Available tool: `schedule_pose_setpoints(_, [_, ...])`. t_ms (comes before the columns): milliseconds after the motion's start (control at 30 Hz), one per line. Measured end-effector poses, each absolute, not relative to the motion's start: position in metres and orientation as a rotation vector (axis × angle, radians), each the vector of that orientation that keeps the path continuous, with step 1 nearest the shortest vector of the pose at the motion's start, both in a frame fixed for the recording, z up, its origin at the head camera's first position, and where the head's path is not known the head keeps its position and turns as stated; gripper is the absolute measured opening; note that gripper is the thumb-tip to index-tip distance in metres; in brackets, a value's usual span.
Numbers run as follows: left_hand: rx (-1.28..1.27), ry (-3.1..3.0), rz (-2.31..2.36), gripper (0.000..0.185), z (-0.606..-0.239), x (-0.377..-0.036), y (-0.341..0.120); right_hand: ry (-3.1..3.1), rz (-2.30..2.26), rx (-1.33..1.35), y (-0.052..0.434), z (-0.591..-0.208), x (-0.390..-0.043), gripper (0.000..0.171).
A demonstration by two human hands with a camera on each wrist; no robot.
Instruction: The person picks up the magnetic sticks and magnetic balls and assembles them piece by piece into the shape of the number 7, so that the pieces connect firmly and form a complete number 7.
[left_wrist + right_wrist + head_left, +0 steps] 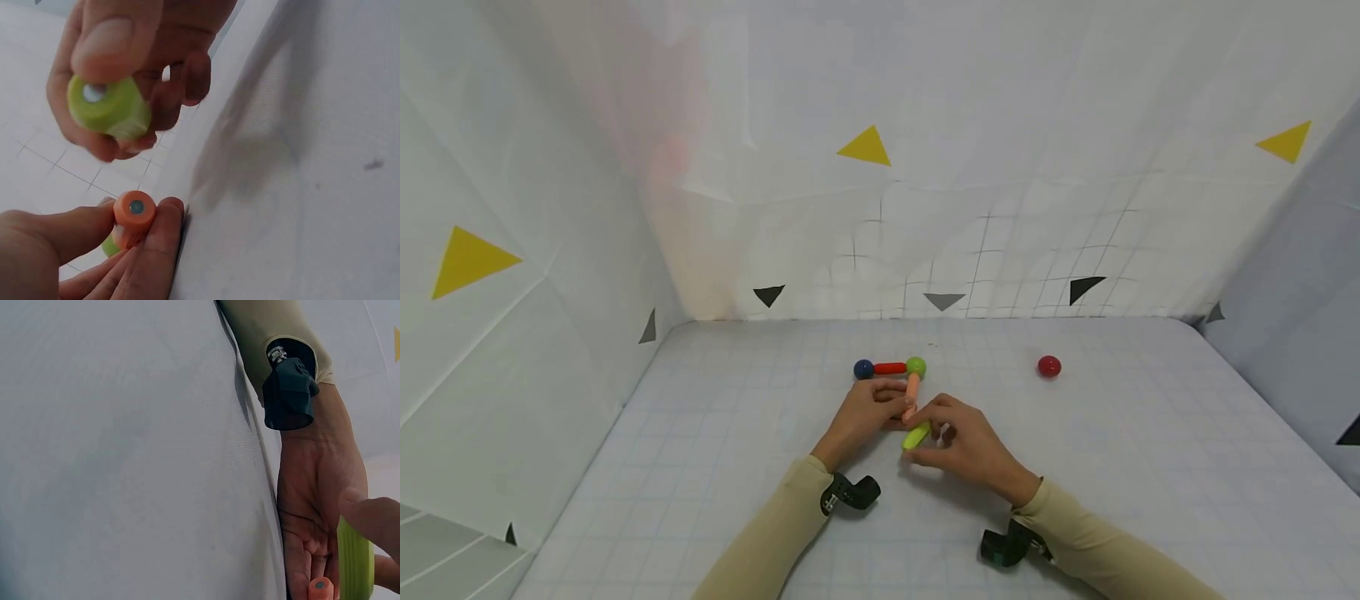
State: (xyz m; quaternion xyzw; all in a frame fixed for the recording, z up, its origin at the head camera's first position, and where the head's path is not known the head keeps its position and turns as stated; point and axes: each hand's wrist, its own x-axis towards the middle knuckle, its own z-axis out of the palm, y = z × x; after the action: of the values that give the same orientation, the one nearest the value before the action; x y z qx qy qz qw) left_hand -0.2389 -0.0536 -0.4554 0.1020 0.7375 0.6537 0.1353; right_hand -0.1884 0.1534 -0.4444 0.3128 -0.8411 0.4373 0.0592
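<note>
My left hand (867, 412) pinches an orange rod (913, 388) between thumb and fingers, low over the table. The rod's near end, with a round metal tip, faces the left wrist camera (135, 209). At its far end sits a light green ball (916, 366), from which a red rod (891, 368) runs left to a dark blue ball (864, 369). Just right of the left hand, my right hand (970, 442) pinches a yellow-green rod (915, 437) with a metal tip. In the left wrist view, this rod (109, 109) is apart from the orange one.
A dark red ball (1049, 367) lies alone at the back right of the white gridded table (1120, 467). White sheeted walls (1015, 100) with yellow and black triangles stand behind and at both sides. Each wrist wears a dark camera (857, 492).
</note>
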Motion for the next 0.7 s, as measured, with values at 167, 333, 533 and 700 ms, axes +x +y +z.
schedule_pose_setpoints(167, [0.304, 2.155, 1.886, 0.038, -0.4558, -0.2396, -0.0540, -2.525, 1.304, 0.918, 0.1550, -0.4425, -0.1898, 0.024])
schedule_pose_setpoints(333, [0.289, 2.160, 1.880, 0.037, -0.4561, -0.2400, -0.0539, -2.567, 1.295, 0.906, 0.1571, -0.4424, -0.1909, 0.020])
schedule_pose_setpoints(533, [0.278, 2.106, 1.916, 0.035, -0.4585, -0.2420, -0.0528, -2.608, 1.313, 0.919, 0.1592, -0.4397, -0.1905, 0.038])
schedule_pose_setpoints(700, [0.286, 2.069, 1.936, 0.035, -0.4591, -0.2425, -0.0535, -2.627, 1.413, 0.934, 0.1610, -0.4375, -0.1898, 0.047])
